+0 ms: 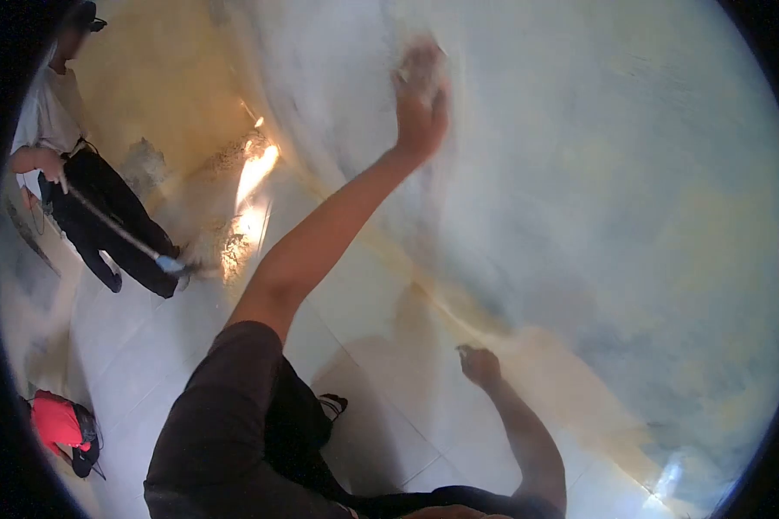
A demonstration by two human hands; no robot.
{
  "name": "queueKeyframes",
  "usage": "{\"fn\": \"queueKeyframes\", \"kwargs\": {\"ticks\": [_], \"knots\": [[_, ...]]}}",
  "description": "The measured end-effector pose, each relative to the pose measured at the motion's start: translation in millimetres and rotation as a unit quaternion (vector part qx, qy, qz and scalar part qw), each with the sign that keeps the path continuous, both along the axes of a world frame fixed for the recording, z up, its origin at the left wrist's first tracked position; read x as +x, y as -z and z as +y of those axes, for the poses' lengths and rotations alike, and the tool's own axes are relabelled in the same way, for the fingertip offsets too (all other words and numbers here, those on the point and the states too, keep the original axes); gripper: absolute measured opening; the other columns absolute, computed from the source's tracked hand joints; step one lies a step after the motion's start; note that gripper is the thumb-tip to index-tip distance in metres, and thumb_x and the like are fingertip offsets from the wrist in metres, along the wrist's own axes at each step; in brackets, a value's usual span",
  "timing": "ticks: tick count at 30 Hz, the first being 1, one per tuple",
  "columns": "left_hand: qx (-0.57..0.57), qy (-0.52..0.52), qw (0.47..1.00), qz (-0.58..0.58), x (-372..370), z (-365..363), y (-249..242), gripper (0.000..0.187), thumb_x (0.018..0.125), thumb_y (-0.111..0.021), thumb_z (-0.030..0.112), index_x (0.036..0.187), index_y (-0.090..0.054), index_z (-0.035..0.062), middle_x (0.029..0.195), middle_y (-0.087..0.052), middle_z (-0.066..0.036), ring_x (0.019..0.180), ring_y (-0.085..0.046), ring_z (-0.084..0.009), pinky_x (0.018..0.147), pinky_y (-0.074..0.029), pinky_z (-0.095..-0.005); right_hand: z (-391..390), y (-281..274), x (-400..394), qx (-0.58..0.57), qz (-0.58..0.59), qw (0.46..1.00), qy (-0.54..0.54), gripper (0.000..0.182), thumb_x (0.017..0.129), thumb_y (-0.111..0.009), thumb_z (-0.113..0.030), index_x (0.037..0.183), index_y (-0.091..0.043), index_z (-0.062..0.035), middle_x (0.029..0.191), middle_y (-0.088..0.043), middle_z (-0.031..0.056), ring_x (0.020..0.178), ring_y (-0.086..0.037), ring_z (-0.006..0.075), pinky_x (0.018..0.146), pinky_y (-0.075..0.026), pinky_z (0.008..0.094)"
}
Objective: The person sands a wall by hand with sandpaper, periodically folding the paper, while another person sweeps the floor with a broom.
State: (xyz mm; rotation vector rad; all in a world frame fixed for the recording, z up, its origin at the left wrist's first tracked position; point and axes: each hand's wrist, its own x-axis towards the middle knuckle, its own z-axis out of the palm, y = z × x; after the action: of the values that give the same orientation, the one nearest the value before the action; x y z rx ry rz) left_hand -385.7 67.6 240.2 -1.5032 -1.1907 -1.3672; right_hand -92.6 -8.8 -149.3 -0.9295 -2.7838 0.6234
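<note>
High on the pale, mottled wall (580,156), my left hand (422,104) is pressed against the surface at the end of an outstretched arm. Its fingers are bent and blurred around something too indistinct to name. Lower down, near the wall's bottom edge, my right hand (480,367) is closed, with a small dark thing showing at the fingertips that I cannot identify.
At the left a person (104,199) holds a long-handled broom (121,227) over the tiled floor (138,346). Another person in red (56,419) is at the lower left. Bright light (253,177) falls near the wall's base. My sandalled foot (331,404) is below.
</note>
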Motion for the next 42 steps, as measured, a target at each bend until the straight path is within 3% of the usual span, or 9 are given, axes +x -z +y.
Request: {"fn": "queueKeyframes", "kwargs": {"ticks": [2, 11, 15, 17, 21, 25, 32, 37, 42], "knots": [[0.073, 0.094, 0.967, -0.224, -10, 13, -46, 0.051, 0.093, -0.048, 0.022, 0.139, -0.038, 0.0021, 0.147, -0.032, -0.018, 0.139, -0.021, -0.0369, 0.111, -0.012, -0.0558, -14, 26, 13, -0.007, -0.032, 0.999, -0.035, 0.024, 0.090, -0.050, -0.026, 0.109, -0.063, -0.0218, 0.085, -0.067, 0.0145, 0.078, -0.065, 0.0353, 0.072, -0.051, 0.0465], [-0.140, 0.012, 0.969, 0.202, -66, -26, 94, 0.044, 0.085, -0.057, 0.011, 0.128, -0.054, 0.0117, 0.142, -0.043, -0.012, 0.135, -0.033, -0.0345, 0.107, -0.006, -0.0666, -46, 67, 23, -0.046, -0.144, 0.982, -0.112, 0.029, 0.089, -0.047, -0.026, 0.113, -0.063, -0.0204, 0.088, -0.068, 0.0131, 0.078, -0.064, 0.0344, 0.076, -0.050, 0.0475], [0.066, 0.066, 0.995, 0.036, -76, 9, -36, 0.042, 0.087, -0.057, 0.019, 0.128, -0.054, 0.0133, 0.140, -0.045, -0.012, 0.134, -0.036, -0.0301, 0.105, -0.006, -0.0690, -24, 36, -24, 0.057, -0.123, 0.987, -0.087, 0.025, 0.088, -0.049, -0.022, 0.108, -0.064, -0.0211, 0.088, -0.068, 0.0091, 0.068, -0.065, 0.0308, 0.063, -0.053, 0.0423], [0.091, 0.015, 0.995, 0.028, -75, 11, -98, 0.058, 0.099, -0.035, 0.032, 0.143, -0.023, -0.0050, 0.146, -0.029, -0.024, 0.137, -0.027, -0.0382, 0.112, -0.009, -0.0572, -26, 1, -57, 0.044, -0.039, 0.997, -0.054, 0.023, 0.089, -0.049, -0.021, 0.106, -0.064, -0.0193, 0.084, -0.068, 0.0078, 0.065, -0.064, 0.0303, 0.057, -0.053, 0.0408], [-0.161, 0.042, 0.982, 0.093, -47, -3, -21, 0.047, 0.087, -0.057, 0.019, 0.133, -0.050, 0.0221, 0.142, -0.042, -0.009, 0.123, -0.047, -0.0251, 0.103, -0.016, -0.0691, -50, 0, -84, -0.009, 0.011, 0.998, -0.063, 0.022, 0.091, -0.049, -0.022, 0.108, -0.063, -0.0185, 0.082, -0.068, 0.0086, 0.066, -0.064, 0.0308, 0.058, -0.052, 0.0430], [-0.138, 0.009, 0.960, 0.245, -59, -8, 78, 0.053, 0.082, -0.062, 0.021, 0.134, -0.049, 0.0181, 0.144, -0.039, -0.010, 0.125, -0.045, -0.0269, 0.101, -0.019, -0.0686, -60, -29, -80, -0.078, -0.082, 0.990, -0.087, 0.024, 0.092, -0.049, -0.024, 0.112, -0.060, -0.0199, 0.083, -0.068, 0.0091, 0.068, -0.065, 0.0305, 0.061, -0.053, 0.0434], [-0.076, 0.065, 0.993, -0.059, -63, -36, 15, 0.045, 0.082, -0.061, 0.020, 0.125, -0.055, 0.0107, 0.136, -0.048, -0.012, 0.124, -0.046, -0.0308, 0.097, -0.027, -0.0667, -142, 91, -37, -0.067, -0.022, 0.992, -0.103, 0.028, 0.093, -0.044, -0.023, 0.117, -0.057, -0.0172, 0.088, -0.068, 0.0133, 0.073, -0.066, 0.0325, 0.065, -0.054, 0.0460], [-0.095, -0.042, 0.898, 0.428, -25, -57, 97, 0.059, 0.079, -0.062, 0.021, 0.136, -0.047, 0.0185, 0.135, -0.051, -0.006, 0.132, -0.038, -0.0261, 0.103, -0.022, -0.0670, -83, 39, -42, 0.017, 0.013, 0.989, -0.145, 0.025, 0.093, -0.047, -0.025, 0.112, -0.061, -0.0173, 0.095, -0.069, 0.0076, 0.076, -0.066, 0.0284, 0.066, -0.054, 0.0417], [0.019, -0.052, 0.968, 0.246, -38, -29, 52, 0.046, 0.085, -0.056, 0.022, 0.129, -0.052, 0.0116, 0.139, -0.046, -0.013, 0.134, -0.035, -0.0316, 0.106, -0.018, -0.0651, -53, 23, -67, 0.038, 0.047, 0.987, -0.152, 0.027, 0.092, -0.047, -0.028, 0.112, -0.060, -0.0155, 0.092, -0.068, 0.0101, 0.075, -0.065, 0.0298, 0.067, -0.053, 0.0445]]}}
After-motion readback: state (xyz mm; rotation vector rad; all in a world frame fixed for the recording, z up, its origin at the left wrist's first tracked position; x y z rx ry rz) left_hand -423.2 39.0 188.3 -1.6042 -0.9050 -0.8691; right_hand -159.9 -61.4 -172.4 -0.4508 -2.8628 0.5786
